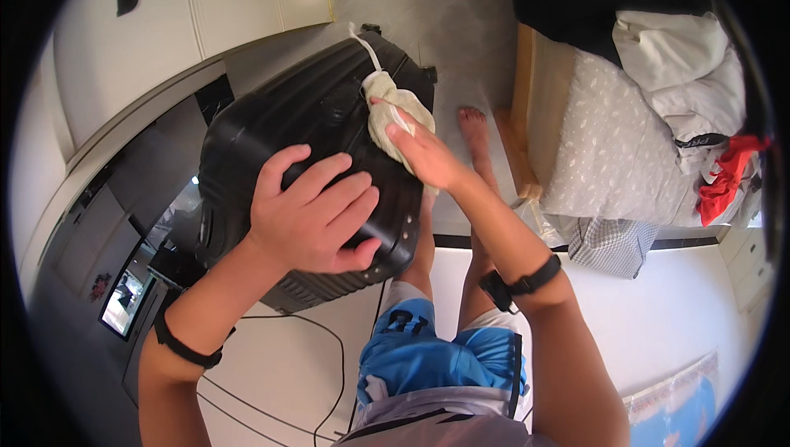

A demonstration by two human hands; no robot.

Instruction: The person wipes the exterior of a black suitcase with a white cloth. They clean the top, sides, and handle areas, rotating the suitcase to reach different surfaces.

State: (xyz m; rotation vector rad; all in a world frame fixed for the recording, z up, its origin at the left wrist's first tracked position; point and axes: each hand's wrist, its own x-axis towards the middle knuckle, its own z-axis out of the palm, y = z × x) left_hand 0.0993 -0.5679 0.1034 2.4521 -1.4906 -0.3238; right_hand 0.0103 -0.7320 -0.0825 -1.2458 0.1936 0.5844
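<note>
A large black hard-shell suitcase (280, 118) with ridged sides stands tilted in front of me, left of my legs. My left hand (313, 213) rests on its shell with the fingers spread, holding nothing. At the suitcase's right part, my right hand (424, 151) grips a cream cloth (378, 128) and presses it against the shell. The cloth is bunched, and a white strap (368, 48) trails from its far end. Part of the cloth is hidden under my right hand.
White drawers (152, 11) with black handles line the far left. On the right stands a bed (609, 134) with a patterned cover, clothes and a red cloth (728, 180). Black cables (341, 356) run over the pale floor near my legs. My bare foot (473, 126) is beside the suitcase.
</note>
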